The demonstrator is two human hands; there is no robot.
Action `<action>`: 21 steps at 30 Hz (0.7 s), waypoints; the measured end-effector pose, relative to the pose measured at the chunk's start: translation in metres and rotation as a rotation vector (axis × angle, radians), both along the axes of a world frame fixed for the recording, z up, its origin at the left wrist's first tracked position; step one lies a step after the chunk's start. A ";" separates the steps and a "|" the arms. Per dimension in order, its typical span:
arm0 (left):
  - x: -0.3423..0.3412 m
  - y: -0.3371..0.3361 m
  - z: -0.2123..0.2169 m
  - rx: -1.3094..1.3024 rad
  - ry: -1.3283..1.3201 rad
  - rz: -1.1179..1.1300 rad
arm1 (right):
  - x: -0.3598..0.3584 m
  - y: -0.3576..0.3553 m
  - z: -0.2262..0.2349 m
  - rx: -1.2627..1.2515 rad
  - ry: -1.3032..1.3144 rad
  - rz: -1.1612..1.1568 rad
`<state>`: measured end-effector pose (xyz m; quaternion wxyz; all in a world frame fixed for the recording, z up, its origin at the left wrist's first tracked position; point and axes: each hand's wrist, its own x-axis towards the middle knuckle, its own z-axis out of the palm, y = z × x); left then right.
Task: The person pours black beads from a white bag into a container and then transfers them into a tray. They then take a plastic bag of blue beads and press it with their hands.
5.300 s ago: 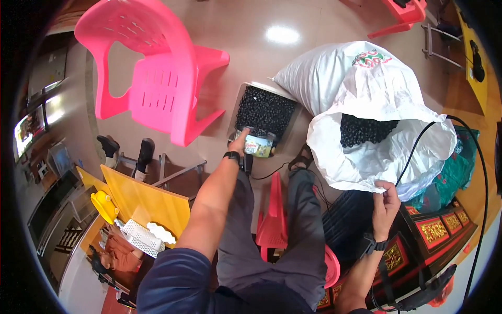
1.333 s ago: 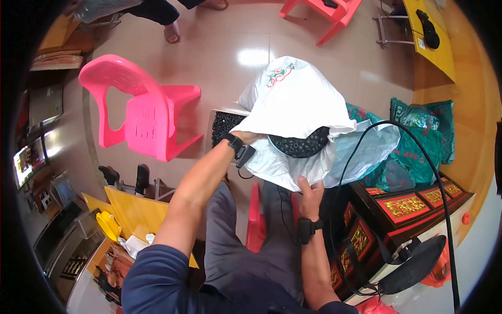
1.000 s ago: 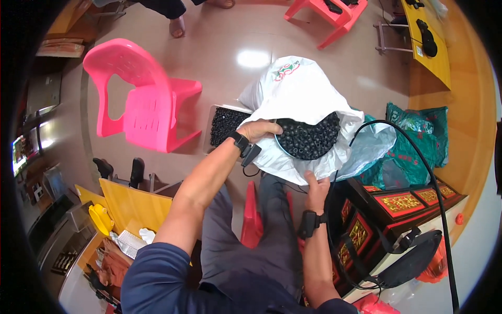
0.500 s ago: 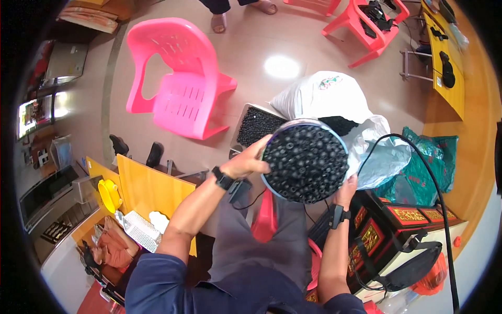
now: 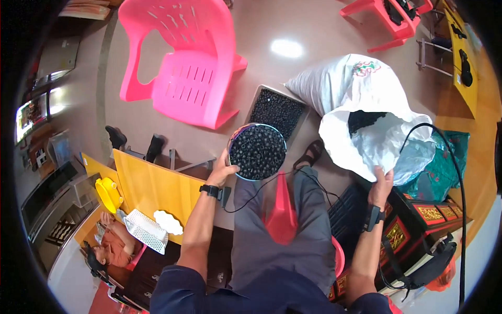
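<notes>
My left hand [image 5: 223,168] grips the near left rim of a round tub [image 5: 286,149], its thumb over the edge. Small black ring-like pieces [image 5: 257,152] fill the tub almost to the rim. On the right, my right hand [image 5: 383,183] pinches the near edge of a large white sack [image 5: 345,141]. The sack lies with its mouth facing me, and more black pieces [image 5: 366,120] show inside. Beyond the tub, a shallow tray [image 5: 263,90] on the floor holds a layer of small black pieces. The tub hides the tray's near left corner.
A pink plastic chair [image 5: 188,78] stands at the far left, another chair [image 5: 384,23] at the far right. Green bags [image 5: 439,162] lie beyond a black cabinet [image 5: 418,230]. A black cable [image 5: 460,209] arcs over the right side. Another person [image 5: 112,235] sits at lower left.
The tub, held by both hands before, has moved left and lower in my left hand alone. My right hand let go of it and took the sack's edge, and the sack's mouth is wider.
</notes>
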<state>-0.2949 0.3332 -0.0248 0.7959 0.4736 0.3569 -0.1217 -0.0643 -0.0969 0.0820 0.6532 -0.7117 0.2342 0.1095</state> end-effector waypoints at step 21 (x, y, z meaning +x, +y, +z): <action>0.034 -0.031 -0.189 -0.027 0.703 0.160 | -0.003 -0.006 0.002 -0.021 -0.012 -0.030</action>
